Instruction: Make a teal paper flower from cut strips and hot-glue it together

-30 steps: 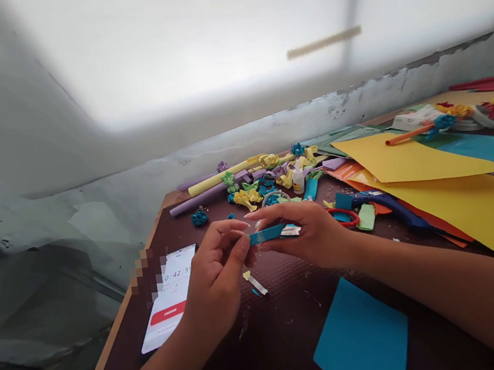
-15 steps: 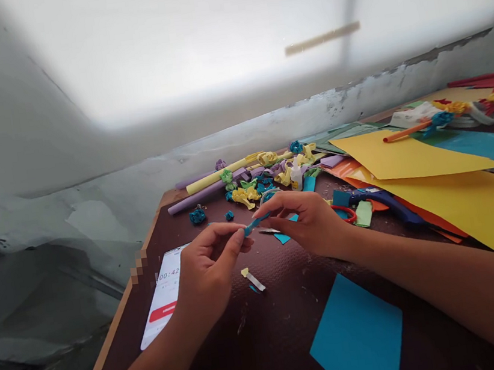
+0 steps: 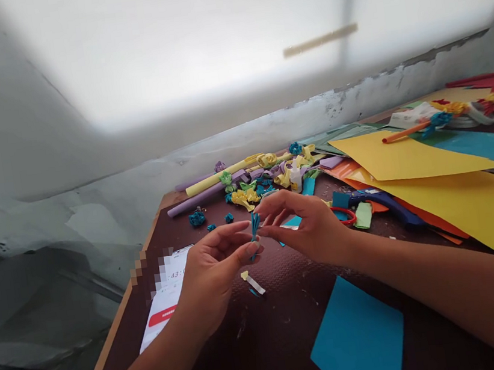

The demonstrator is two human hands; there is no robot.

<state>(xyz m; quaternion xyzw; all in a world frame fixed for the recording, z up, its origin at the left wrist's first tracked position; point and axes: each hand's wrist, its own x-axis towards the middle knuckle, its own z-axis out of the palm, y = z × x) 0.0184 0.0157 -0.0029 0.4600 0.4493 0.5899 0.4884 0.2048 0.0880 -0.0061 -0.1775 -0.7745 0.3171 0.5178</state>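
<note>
A small folded piece of blue paper (image 3: 255,225), its top split into thin strips, stands upright between my hands above the table. My left hand (image 3: 216,268) pinches its lower end between thumb and fingers. At its upper end, the thumb and index finger of my right hand (image 3: 309,222) close around the strips. Behind my right hand lie red-handled scissors (image 3: 346,215), mostly hidden, by some blue paper scraps. A larger blue paper sheet (image 3: 360,334) lies flat nearer to me.
A phone (image 3: 166,299) showing a running timer lies at left. Beyond my hands are rolled paper tubes (image 3: 207,193), crumpled paper flowers (image 3: 244,197) and a glue bottle (image 3: 295,177). Yellow sheets (image 3: 459,205) cover the right side. A small white strip (image 3: 254,284) lies below my hands.
The blue paper has turned from lying nearly sideways to upright, and its thin strips now show. My right hand has shifted slightly; my left still holds the lower end.
</note>
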